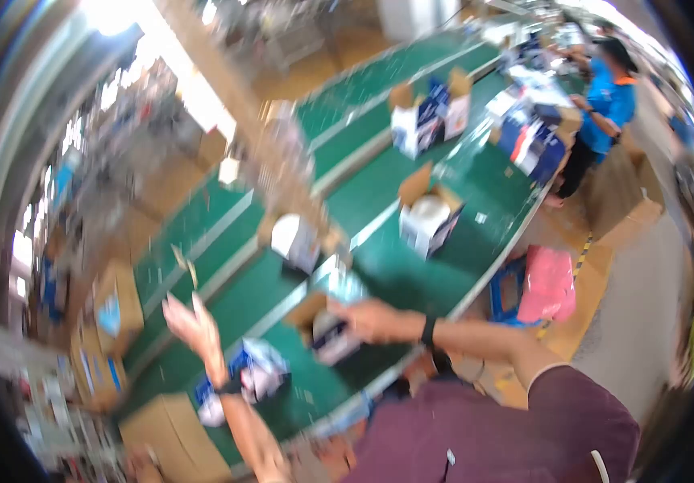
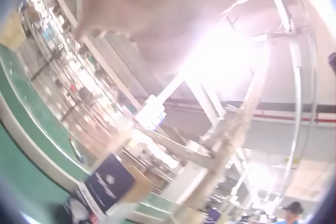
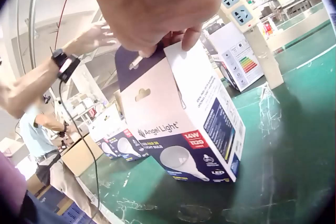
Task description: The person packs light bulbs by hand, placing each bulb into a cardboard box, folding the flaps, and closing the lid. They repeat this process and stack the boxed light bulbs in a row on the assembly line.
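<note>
My right hand [image 1: 375, 320] grips the top of a light bulb box [image 3: 181, 124], its fingertips [image 3: 191, 39] curled at the upper flaps. That box is white and dark blue, printed "Angel Light", and stands slightly tilted over the green conveyor belt [image 3: 283, 145]. In the head view the same box [image 1: 337, 342] shows a brown inner flap and something pale inside. My left hand [image 1: 194, 326] is raised over the belt's far side with fingers extended, holding nothing. Below the left wrist sits a blue-and-white box [image 1: 260, 366].
More boxes with raised flaps stand farther along the belt, such as an open box [image 1: 431, 221]. A post [image 1: 242, 113] with a socket strip [image 3: 239, 9] rises by the belt. A brown carton [image 1: 174, 439] lies at the near left. Another person [image 1: 611, 101] works at the far right.
</note>
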Motion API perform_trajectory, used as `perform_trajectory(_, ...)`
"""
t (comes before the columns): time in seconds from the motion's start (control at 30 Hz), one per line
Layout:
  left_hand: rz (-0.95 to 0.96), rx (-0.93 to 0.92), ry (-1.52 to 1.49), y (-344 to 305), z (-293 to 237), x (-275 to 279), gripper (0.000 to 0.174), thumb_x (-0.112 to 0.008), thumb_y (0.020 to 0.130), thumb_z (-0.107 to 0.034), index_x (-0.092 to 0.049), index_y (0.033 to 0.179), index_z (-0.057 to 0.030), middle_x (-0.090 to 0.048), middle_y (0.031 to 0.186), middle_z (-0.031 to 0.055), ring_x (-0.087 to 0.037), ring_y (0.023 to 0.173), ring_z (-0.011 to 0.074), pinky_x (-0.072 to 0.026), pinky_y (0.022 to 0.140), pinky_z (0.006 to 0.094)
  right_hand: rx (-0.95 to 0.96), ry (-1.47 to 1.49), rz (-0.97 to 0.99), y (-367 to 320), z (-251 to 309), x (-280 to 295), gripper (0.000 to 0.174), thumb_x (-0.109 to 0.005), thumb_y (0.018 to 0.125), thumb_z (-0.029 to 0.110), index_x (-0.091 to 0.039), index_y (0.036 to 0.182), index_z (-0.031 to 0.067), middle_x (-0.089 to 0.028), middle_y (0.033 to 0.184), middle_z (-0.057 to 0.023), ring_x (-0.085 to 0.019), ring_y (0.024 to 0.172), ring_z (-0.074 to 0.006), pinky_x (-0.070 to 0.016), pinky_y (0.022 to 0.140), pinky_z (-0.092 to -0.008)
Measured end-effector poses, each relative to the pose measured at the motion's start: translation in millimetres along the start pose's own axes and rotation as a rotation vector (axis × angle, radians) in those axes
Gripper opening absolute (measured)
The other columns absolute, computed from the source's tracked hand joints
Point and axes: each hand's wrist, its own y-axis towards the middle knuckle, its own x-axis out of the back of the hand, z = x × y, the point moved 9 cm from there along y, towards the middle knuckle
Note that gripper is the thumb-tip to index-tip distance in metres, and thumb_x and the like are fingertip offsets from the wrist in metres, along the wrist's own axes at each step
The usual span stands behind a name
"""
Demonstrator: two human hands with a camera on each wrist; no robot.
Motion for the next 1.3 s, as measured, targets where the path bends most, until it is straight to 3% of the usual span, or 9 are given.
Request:
perform_trajectory(0.13,0.274,-0.337,-0.602,-111.9,-127.5,34.3,0.057,-0.082,0.087,-0.018,-0.064,0.139,-0.0028,-0.057,0.149,0.0217,-0.054,0.139,0.0376,-0.0397,0.117,0.0479,0.275,-0.034,-0.263,1.9,21.6,5.3,0.077,-0.071,0.097,0.016,-0.033,0.164,0.0069,-0.062,0.099,-0.0189,-0.065,0.089,-0.0388,-0.0532,0.080,-0.0465)
perform_trajectory(0.37,0.684,-0.346,-0.134,-256.1,-161.2,-27.5,0.110,-0.090,0.075,-0.039,-0.034,0.160,0.0024,-0.030,0.168,0.0267,-0.026,0.159,0.0401,-0.0207,0.126,0.0631,0.284,-0.324,-0.083,14.1,31.3,-7.4,0.082,-0.077,0.089,0.052,-0.051,0.147,-0.0002,-0.058,0.116,-0.0158,-0.057,0.111,-0.0372,-0.0504,0.094,-0.0498)
perform_trajectory(0.53,0.482,-0.374,-0.174,-279.5,-141.7,-45.1,0.045,-0.081,0.085,-0.022,-0.068,0.122,-0.0012,-0.067,0.125,0.0136,-0.050,0.138,0.0393,-0.0340,0.116,0.0613,0.463,-0.522,0.054,5.7,20.2,-43.5,0.052,-0.078,0.085,0.053,-0.074,0.114,0.0095,-0.063,0.109,-0.0074,-0.056,0.116,-0.0275,-0.0408,0.107,-0.0538)
perform_trajectory(0.8,0.784,-0.436,-0.068,-281.7,-146.9,-57.9,0.017,-0.077,0.083,-0.016,-0.076,0.097,-0.0079,-0.071,0.104,0.0100,-0.056,0.123,0.0365,-0.0355,0.112,0.0617,0.614,-0.606,0.245,14.7,17.4,-69.7,0.028,-0.080,0.075,0.039,-0.079,0.070,0.0116,-0.070,0.075,-0.0041,-0.059,0.103,-0.0277,-0.0406,0.105,-0.0648)
perform_trajectory(1.03,0.717,-0.375,-0.085,-273.1,-150.1,-47.5,0.012,-0.074,0.081,-0.006,-0.074,0.093,-0.0045,-0.060,0.136,0.0198,-0.045,0.140,0.0431,-0.0337,0.117,0.0619,0.571,-0.360,0.319,7.3,29.7,-42.7,0.029,-0.075,0.091,0.037,-0.080,0.080,0.0097,-0.073,0.091,-0.0058,-0.060,0.114,-0.0321,-0.0395,0.109,-0.0600)
perform_trajectory(1.1,0.424,-0.312,-0.137,-263.8,-148.0,-16.9,0.013,-0.073,0.081,-0.001,-0.073,0.094,-0.0032,-0.048,0.155,0.0246,-0.037,0.149,0.0483,-0.0322,0.119,0.0625,0.465,0.042,-0.045,8.8,19.1,10.2,0.030,-0.071,0.099,0.035,-0.076,0.114,0.0091,-0.070,0.115,-0.0119,-0.059,0.121,-0.0377,-0.0444,0.109,-0.0514)
perform_trajectory(1.17,0.393,-0.199,-0.206,-280.3,-137.3,-25.0,0.021,-0.075,0.077,0.008,-0.070,0.095,-0.0019,-0.030,0.168,0.0272,-0.032,0.152,0.0522,-0.0340,0.122,0.0580,0.066,0.244,-0.323,6.0,-38.1,29.9,0.046,-0.071,0.100,0.037,-0.068,0.135,0.0086,-0.067,0.126,-0.0156,-0.059,0.124,-0.0375,-0.0462,0.109,-0.0468)
perform_trajectory(1.23,0.477,-0.212,-0.450,-296.0,-133.9,-41.8,0.026,-0.077,0.076,0.008,-0.072,0.100,-0.0027,-0.037,0.164,0.0284,-0.042,0.148,0.0468,-0.0369,0.122,0.0558,-0.247,0.678,-0.072,18.8,-82.5,-25.7,0.087,-0.080,0.092,0.044,-0.042,0.155,-0.0025,-0.058,0.141,-0.0256,-0.058,0.128,-0.0349,-0.0447,0.111,-0.0436)
perform_trajectory(1.3,0.544,-0.283,-0.574,-298.5,-132.2,-48.1,0.035,-0.080,0.077,0.002,-0.073,0.111,-0.0059,-0.042,0.162,0.0255,-0.048,0.146,0.0438,-0.0390,0.120,0.0550,-0.010,0.403,0.003,38.4,-80.9,-50.7,0.093,-0.084,0.089,0.045,-0.041,0.155,-0.0046,-0.056,0.144,-0.0269,-0.055,0.132,-0.0381,-0.0422,0.113,-0.0452)
